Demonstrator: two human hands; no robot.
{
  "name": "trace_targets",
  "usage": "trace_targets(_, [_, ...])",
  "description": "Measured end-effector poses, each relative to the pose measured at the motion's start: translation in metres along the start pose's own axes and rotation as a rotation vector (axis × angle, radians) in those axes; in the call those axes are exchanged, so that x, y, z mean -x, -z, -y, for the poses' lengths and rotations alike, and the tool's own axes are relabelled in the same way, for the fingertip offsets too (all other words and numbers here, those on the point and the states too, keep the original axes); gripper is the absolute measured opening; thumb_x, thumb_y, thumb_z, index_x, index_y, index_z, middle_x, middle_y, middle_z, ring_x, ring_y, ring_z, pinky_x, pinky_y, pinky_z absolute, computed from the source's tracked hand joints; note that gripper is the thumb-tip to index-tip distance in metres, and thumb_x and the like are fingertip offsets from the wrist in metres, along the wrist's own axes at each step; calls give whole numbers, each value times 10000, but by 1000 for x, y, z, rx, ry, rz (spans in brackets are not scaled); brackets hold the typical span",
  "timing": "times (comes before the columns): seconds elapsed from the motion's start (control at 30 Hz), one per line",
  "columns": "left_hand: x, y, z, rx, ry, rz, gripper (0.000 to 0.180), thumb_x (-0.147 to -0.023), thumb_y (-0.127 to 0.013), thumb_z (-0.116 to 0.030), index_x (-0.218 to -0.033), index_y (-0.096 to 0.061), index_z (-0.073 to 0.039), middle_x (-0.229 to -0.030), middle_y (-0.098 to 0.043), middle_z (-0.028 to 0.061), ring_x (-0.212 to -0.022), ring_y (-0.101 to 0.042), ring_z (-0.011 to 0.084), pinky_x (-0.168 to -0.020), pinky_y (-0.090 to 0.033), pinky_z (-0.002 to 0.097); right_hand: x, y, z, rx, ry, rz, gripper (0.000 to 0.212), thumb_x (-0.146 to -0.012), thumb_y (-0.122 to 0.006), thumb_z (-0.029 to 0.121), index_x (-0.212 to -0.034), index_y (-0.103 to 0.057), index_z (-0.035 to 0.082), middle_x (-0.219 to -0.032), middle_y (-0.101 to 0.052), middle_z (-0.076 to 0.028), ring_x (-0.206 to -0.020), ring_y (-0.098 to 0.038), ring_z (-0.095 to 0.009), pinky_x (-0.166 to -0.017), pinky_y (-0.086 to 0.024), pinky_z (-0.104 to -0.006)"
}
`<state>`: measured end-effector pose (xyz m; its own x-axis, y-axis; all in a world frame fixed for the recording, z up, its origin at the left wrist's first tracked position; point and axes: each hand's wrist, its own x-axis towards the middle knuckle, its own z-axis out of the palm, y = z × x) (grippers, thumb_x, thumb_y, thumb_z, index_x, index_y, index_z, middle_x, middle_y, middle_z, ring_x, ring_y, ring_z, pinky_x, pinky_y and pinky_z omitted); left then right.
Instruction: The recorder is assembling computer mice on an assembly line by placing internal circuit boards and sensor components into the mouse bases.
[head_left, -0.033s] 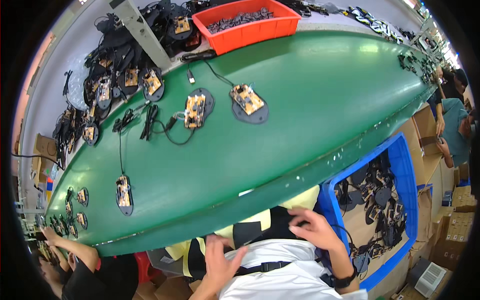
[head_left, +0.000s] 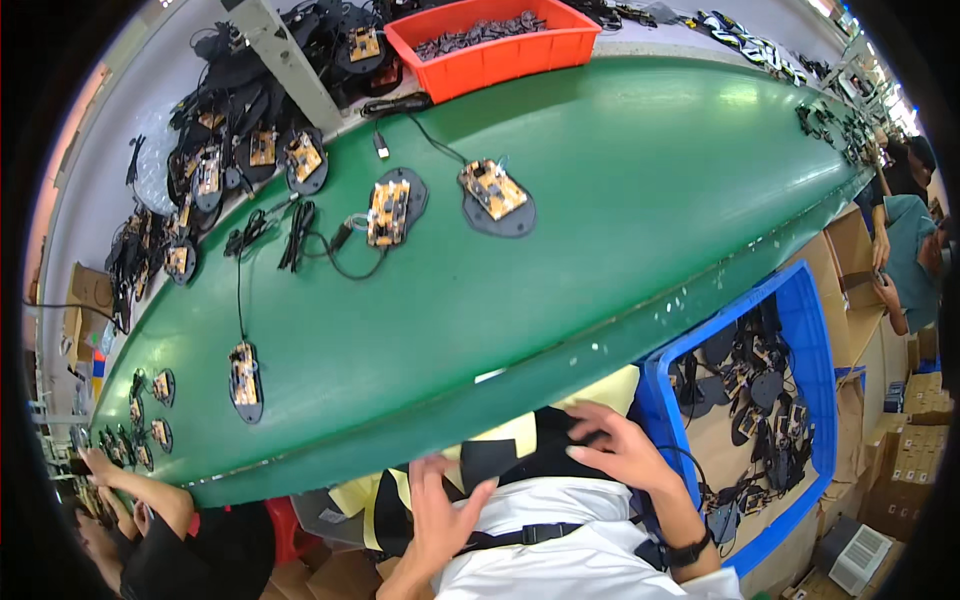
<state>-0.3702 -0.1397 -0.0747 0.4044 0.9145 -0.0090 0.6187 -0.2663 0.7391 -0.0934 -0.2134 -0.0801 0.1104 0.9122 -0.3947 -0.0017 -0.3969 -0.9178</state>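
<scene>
Both my hands hover over my lap at the near edge of the green work surface (head_left: 560, 270). My left hand (head_left: 440, 515) has its fingers stretched out and its thumb apart, with nothing visible in it. Beside it lies a black and yellow covering (head_left: 488, 460). My right hand (head_left: 625, 450) is loosely bent, thumb and fingers apart, and no object shows between them. On the surface ahead lie mouse bases with orange circuit boards: one (head_left: 498, 200) in the middle, another (head_left: 395, 208) left of it, and a third (head_left: 246, 382) nearer on the left, with black cables.
A blue bin (head_left: 655, 400) of similar board assemblies stands at my right. A red tray (head_left: 500, 75) of small dark parts sits at the back, beside a metal post (head_left: 285, 65) and piled assemblies (head_left: 225, 120). Co-workers' arms show at left (head_left: 150, 495) and right (head_left: 880, 240).
My right hand has shifted slightly left, and its fingers have changed pose a little. My left hand is almost where it was. The mouse bases appear slightly higher as the view shifts.
</scene>
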Motion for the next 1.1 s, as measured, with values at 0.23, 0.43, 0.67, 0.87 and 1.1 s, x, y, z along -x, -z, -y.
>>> trace_targets(0.23, [77,39,34,1034,627,311,924,-816,-833,35,-1540,-259,59,-1184,-652,177,-1098,-666,220,-959,-555,343,14,-100,10,137,72,550,511,-882,-796,95,-1346,-608,-3,-1262,-674,-103,-1044,-664,-151,-898,-549,-314])
trace_targets(0.43, [252,243,70,848,658,-151,1067,-615,-908,58,-1523,-348,17,-1411,-550,214,-1194,-631,320,-1009,-551,423,61,-132,25,258,305,385,392,-871,-796,99,-1236,-682,13,-1151,-706,-102,-1008,-684,-181,-861,-551,-298])
trace_targets(0.67, [410,416,16,270,-196,-1640,564,-1047,-570,-293,-1545,-413,-80,-1547,-447,119,-1403,-442,256,-1198,-328,407,128,-205,46,-30,256,384,312,-882,-739,-12,-1188,-676,-19,-1129,-704,-101,-999,-671,-163,-885,-533,-304])
trace_targets(0.87, [365,459,3,151,-326,-1427,674,-882,-734,90,-1438,-374,-30,-1453,-529,192,-1252,-579,257,-1055,-509,378,151,-289,109,277,551,785,383,-858,-799,88,-1204,-671,-11,-1124,-695,-113,-969,-676,-187,-862,-535,-316])
trace_targets(1.1, [252,391,-28,357,-412,-909,683,-809,-728,187,-1404,-437,20,-1432,-516,200,-1205,-626,307,-978,-585,393,135,-361,155,122,701,912,745,-792,-887,230,-1417,-542,19,-1300,-626,-130,-1160,-620,-235,-947,-525,-360])
